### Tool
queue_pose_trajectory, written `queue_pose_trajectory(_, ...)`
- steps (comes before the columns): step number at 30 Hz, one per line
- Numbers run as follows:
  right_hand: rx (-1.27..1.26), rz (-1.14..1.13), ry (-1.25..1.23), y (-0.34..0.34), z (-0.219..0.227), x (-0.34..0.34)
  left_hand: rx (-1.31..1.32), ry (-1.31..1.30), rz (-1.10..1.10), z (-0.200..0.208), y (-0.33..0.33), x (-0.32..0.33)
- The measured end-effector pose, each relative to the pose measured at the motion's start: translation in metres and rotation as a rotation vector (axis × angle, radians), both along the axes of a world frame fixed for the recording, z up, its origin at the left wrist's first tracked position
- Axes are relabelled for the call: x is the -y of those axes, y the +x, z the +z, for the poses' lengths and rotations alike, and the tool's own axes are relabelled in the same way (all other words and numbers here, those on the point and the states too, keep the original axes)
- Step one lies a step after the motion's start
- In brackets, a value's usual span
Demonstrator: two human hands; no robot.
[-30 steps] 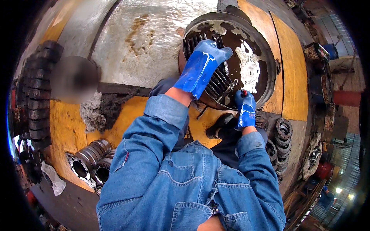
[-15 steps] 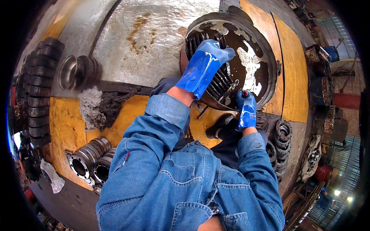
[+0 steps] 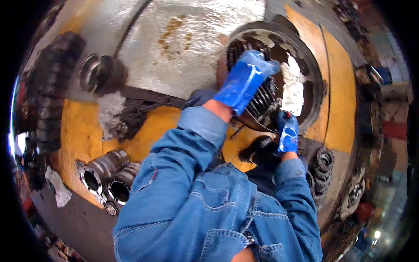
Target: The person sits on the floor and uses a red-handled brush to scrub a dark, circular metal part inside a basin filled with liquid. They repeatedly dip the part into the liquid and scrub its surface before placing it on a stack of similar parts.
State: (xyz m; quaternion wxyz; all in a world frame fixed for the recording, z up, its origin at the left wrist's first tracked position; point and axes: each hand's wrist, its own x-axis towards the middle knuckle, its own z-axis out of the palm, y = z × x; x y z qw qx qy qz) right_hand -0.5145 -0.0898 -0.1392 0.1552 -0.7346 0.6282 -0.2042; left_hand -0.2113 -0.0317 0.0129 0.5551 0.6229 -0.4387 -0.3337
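Observation:
A round metal basin [image 3: 322, 83] holds dark liquid with a bright glare on it. Inside, against its left side, leans a dark, wet metal part with many parallel ribs [image 3: 262, 102]. My left hand [image 3: 251, 72], in a blue rubber glove, is closed over the upper part of the ribs; its fingertips are partly hidden. At the near rim, my right hand [image 3: 288, 126], also gloved in blue, is closed round a tool whose small red end [image 3: 287, 115] shows above the fist. The tool's working end, close to the lower ribs, is too unclear to name.
Two hollow metal cylinders [image 3: 104, 170] lie on the yellow boards at lower left. Beyond them are a grey rag [image 3: 112, 115] and round metal rings [image 3: 92, 73]. A black segmented track [image 3: 54, 87] runs along the left. Metal rings [image 3: 323, 161] are stacked right of my right forearm.
The whole view has shifted, so the basin and both hands appear farther right and slightly lower. Relative to the basin and the ribbed part, both hands stay nearly where they were.

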Motion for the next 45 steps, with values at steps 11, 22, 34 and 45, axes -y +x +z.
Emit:
queue_pose_trajectory(11,0.007,0.077,0.3,-0.008,-0.037,0.022,-0.112,-0.262,0.296,-0.026,0.12,-0.087)
queue_pose_trajectory(22,0.063,0.195,0.291,-0.009,-0.016,0.018,0.316,0.219,0.988,-0.076,0.298,-0.435)
queue_pose_trajectory(34,0.043,0.18,0.343,-0.006,-0.023,0.008,-0.636,-0.768,1.676,-0.15,0.381,-0.72)
queue_pose_trajectory(45,0.064,0.196,0.255,-0.034,-0.024,0.002,-0.677,-0.409,0.901,-0.024,0.317,-0.288)
